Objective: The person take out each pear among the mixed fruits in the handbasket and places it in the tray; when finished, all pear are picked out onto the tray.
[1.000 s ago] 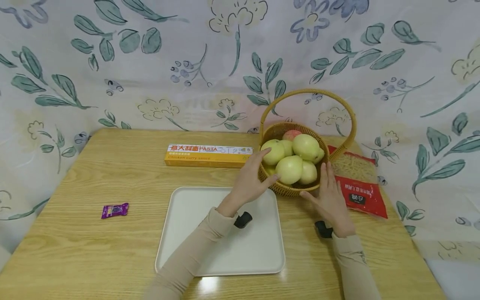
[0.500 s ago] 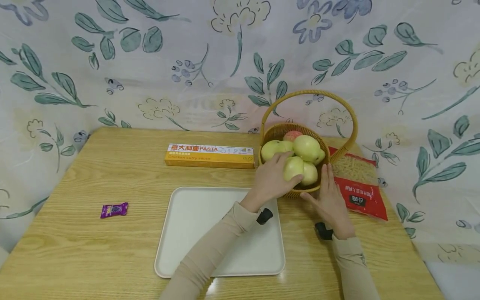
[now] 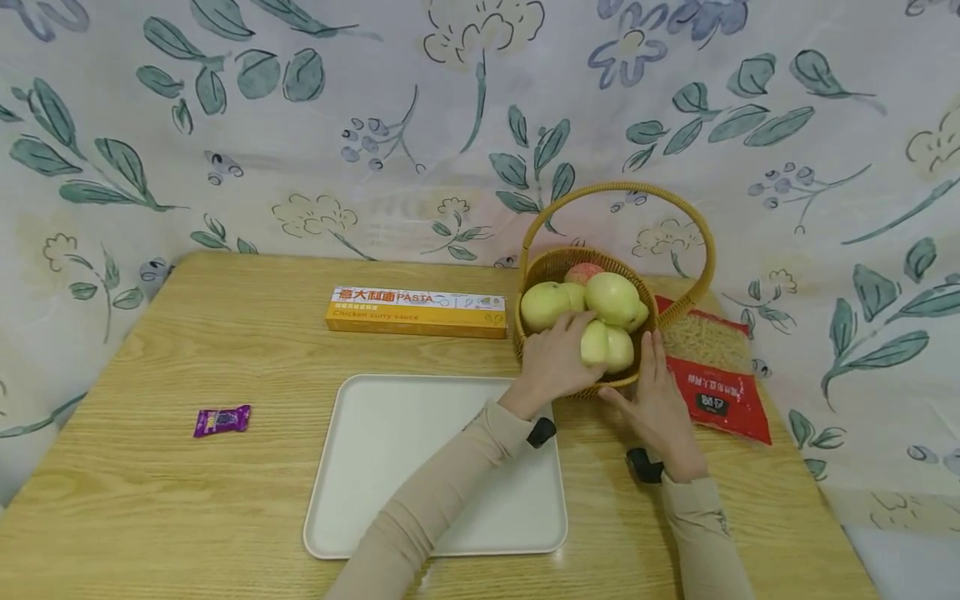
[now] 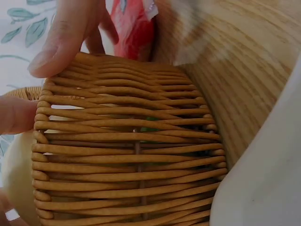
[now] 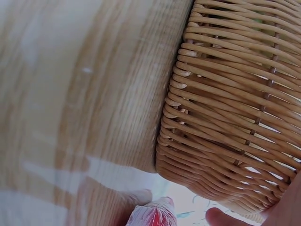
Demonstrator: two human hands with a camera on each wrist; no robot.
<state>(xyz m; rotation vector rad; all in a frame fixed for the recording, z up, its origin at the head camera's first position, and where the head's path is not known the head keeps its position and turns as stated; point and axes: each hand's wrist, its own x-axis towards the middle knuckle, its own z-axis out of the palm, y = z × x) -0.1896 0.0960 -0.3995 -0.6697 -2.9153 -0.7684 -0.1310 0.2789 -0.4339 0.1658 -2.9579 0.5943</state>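
Note:
A wicker basket (image 3: 519, 333) with a tall arched handle stands at the back right of the table, holding several pale green apple-like fruits and a reddish one (image 3: 583, 273). My left hand (image 3: 551, 367) reaches over its front left rim, fingers curled round the front pale green fruit (image 3: 593, 343); the hand covers part of that fruit. In the left wrist view the fruit (image 4: 19, 174) shows behind the woven wall (image 4: 131, 155). My right hand (image 3: 662, 412) rests against the basket's right front side, fingers straight, thumb at the rim.
A white tray (image 3: 397, 467) lies in front, under my left forearm. Behind it is an orange and white pasta box (image 3: 416, 312). A red pasta bag (image 3: 716, 375) lies right of the basket, a small purple packet (image 3: 222, 421) at left. A floral cloth (image 3: 315, 125) hangs behind.
My left hand has moved right from the basket's left rim onto the front fruit, and its fingers have closed round it. The right hand stays against the basket.

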